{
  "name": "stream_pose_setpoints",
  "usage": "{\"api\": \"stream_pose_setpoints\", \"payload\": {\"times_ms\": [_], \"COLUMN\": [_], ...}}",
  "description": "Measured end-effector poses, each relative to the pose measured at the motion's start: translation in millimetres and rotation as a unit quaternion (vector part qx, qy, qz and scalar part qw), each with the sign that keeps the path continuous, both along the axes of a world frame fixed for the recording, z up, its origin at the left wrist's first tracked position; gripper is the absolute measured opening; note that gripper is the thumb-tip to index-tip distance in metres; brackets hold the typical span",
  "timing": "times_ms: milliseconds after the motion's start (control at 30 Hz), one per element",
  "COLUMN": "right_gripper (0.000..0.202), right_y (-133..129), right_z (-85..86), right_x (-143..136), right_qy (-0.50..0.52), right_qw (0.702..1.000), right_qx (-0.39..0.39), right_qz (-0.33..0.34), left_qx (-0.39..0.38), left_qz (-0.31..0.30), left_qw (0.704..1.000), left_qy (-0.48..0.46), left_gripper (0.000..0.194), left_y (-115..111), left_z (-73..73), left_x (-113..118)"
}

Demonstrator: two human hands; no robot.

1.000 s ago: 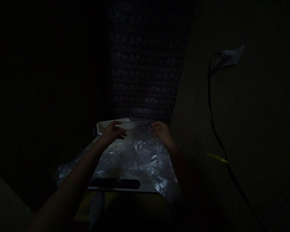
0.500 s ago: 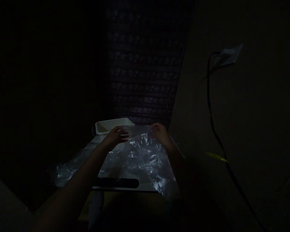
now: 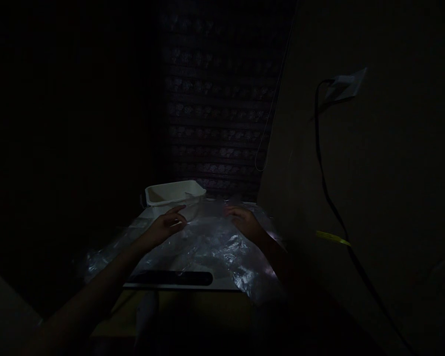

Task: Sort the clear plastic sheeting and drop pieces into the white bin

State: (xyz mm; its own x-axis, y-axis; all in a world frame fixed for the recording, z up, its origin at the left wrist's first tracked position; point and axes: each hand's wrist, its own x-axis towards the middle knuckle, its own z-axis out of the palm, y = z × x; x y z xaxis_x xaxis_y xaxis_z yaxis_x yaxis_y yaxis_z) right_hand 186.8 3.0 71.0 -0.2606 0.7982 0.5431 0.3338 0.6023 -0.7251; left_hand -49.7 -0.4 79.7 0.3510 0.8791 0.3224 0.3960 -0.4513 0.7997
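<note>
A crumpled sheet of clear plastic [image 3: 203, 242] covers much of a small white table [image 3: 222, 283] with a dark slot near its front edge. My left hand [image 3: 166, 226] hovers over the sheet's left part, just in front of a white plastic tub; its fingers are apart with nothing visible between them. Across from it, my right hand [image 3: 246, 222] is above the sheet's right side, fingers stretched toward the middle and slightly blurred. I see no plastic gripped there, though the dim light hides whether its fingertips touch the film.
The white tub [image 3: 174, 190] stands at the table's back left. Behind hangs a dark patterned blind [image 3: 215, 133] with a looped cord [image 3: 261, 165]. On the right wall, a black cable [image 3: 324, 178] with a yellow tag [image 3: 333, 238] runs down from a socket [image 3: 346, 85].
The plastic edge stretched up between my hands has dropped lower, showing more of the tub. My left hand has moved left and down, and my right hand has lowered; their fingers have loosened.
</note>
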Motion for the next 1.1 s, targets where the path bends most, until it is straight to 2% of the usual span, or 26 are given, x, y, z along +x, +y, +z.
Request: {"api": "stream_pose_setpoints", "payload": {"times_ms": [133,267,400,567,733,800,900,1000,1100], "right_gripper": [0.033,0.028,0.016,0.008,0.006,0.005,0.015,0.023,0.026], "right_y": [6.0,14.2,20.8,23.5,26.1,28.0,32.5,37.4,40.4], "right_z": [-33.5,-51.7,-58.5,-58.7,-55.0,-54.2,-54.3,-55.5,-56.0], "right_x": [1.5,0.0,-0.2,-0.2,0.3,1.3,1.5,-1.8,-7.9], "right_qy": [-0.04,-0.015,0.016,0.065,0.034,0.006,-0.025,-0.025,0.014], "right_qw": [0.997,0.99,0.977,0.937,0.937,0.944,0.945,0.943,0.94], "right_qx": [-0.068,-0.135,-0.205,-0.325,-0.305,-0.267,-0.222,-0.221,-0.247], "right_qz": [-0.013,-0.022,-0.056,-0.108,-0.166,-0.196,-0.239,-0.246,-0.236], "left_qx": [0.012,0.0,-0.035,-0.048,-0.13,-0.091,0.033,0.111,0.181], "left_qz": [-0.018,-0.028,-0.007,0.048,0.111,0.139,0.151,0.102,0.027], "left_qw": [0.993,0.984,0.986,0.99,0.98,0.977,0.966,0.951,0.922], "left_qy": [0.119,0.176,0.161,0.125,0.104,0.131,0.206,0.271,0.342], "left_gripper": [0.019,0.017,0.023,0.017,0.017,0.018,0.024,0.034,0.042], "left_y": [-0.4,0.4,3.5,14.9,19.1,17.7,12.3,2.4,-8.0], "left_z": [-27.6,-46.9,-52.9,-58.1,-56.7,-52.2,-47.1,-50.2,-60.5], "left_x": [-9.7,-15.9,-19.5,-21.5,-19.5,-18.3,-12.1,4.6,29.0]}}
